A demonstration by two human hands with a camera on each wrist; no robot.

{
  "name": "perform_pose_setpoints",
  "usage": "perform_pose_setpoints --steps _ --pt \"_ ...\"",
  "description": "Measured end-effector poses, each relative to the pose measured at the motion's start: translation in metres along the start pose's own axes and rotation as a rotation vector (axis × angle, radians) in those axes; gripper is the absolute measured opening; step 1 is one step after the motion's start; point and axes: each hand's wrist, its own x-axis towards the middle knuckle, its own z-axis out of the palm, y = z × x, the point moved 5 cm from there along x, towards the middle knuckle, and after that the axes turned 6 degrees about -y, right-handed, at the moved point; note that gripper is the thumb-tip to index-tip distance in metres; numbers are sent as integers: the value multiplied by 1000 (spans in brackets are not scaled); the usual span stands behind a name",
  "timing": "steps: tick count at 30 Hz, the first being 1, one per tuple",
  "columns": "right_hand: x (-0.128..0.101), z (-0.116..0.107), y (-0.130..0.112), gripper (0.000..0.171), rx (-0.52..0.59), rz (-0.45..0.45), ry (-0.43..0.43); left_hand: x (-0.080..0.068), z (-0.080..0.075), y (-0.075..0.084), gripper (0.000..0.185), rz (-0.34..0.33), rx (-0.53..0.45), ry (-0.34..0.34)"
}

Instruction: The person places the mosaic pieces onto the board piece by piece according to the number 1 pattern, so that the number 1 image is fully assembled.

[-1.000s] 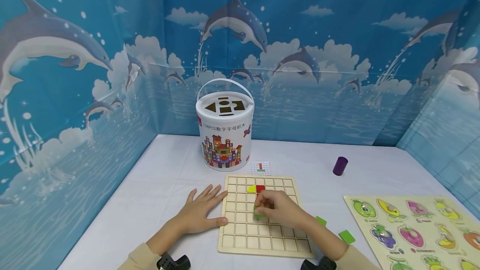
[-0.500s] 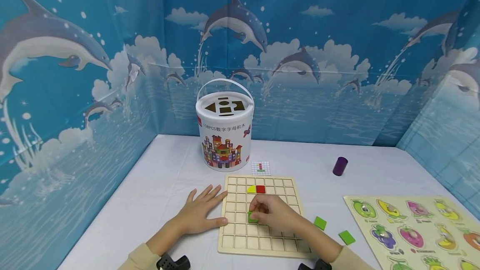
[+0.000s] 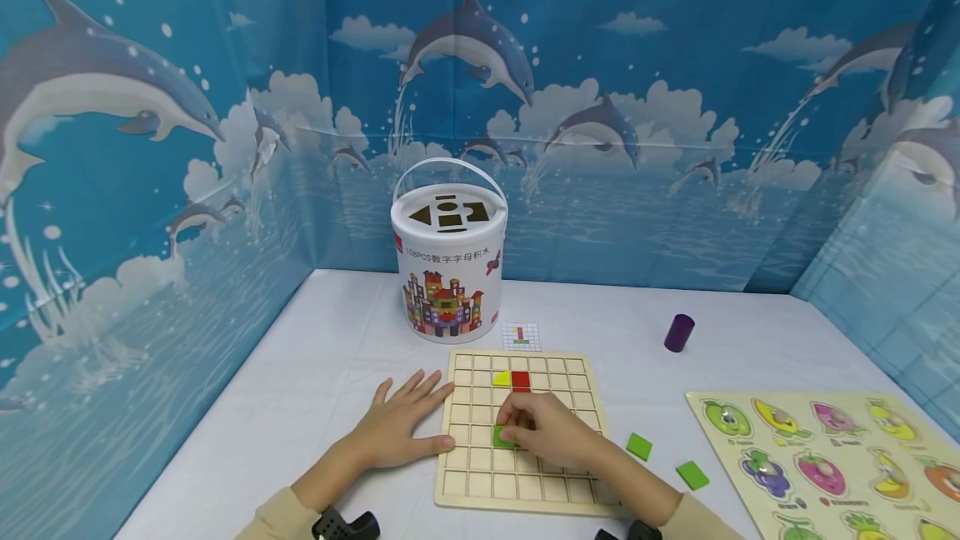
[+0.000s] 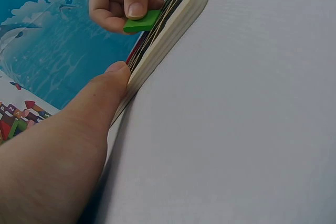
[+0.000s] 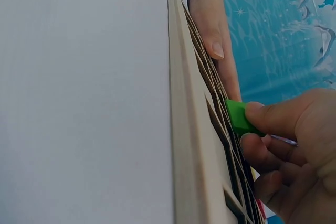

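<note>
A wooden grid board lies on the white table. My right hand pinches a green square tile between thumb and fingers over the board's middle. In the right wrist view the tile is tilted at the grid; whether it touches the cell floor I cannot tell. My left hand lies with spread fingers at the board's left edge, its thumb and fingertips touching the rim. A yellow curved piece and a red square sit side by side in upper cells. More red shows just below, partly hidden by my right hand.
Two green tiles, one nearer and one farther right, lie right of the board. A fruit picture board is at the right. Behind stand a white bucket, a small pattern card and a purple cylinder.
My right hand has moved slightly left and nearer to me with the green tile, uncovering the red square and some red below it. The left hand has stayed in place.
</note>
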Motion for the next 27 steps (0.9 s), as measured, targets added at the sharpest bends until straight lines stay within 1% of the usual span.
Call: perform_pose_setpoints --steps 5,8,15,19,27 --pt "-1 -2 2 2 -61 3 34 0 0 0 80 -7 -3 -6" --pt "-1 -3 2 6 -91 -3 48 0 1 -1 81 -16 -3 -16" --pt "-2 -2 2 10 -111 -13 43 0 1 -1 80 -21 -2 -18" --pt "-2 -2 2 10 -129 -7 47 0 1 -1 80 -17 -2 -12" --pt "-1 -2 2 10 -145 12 48 2 2 -3 81 -23 4 -23"
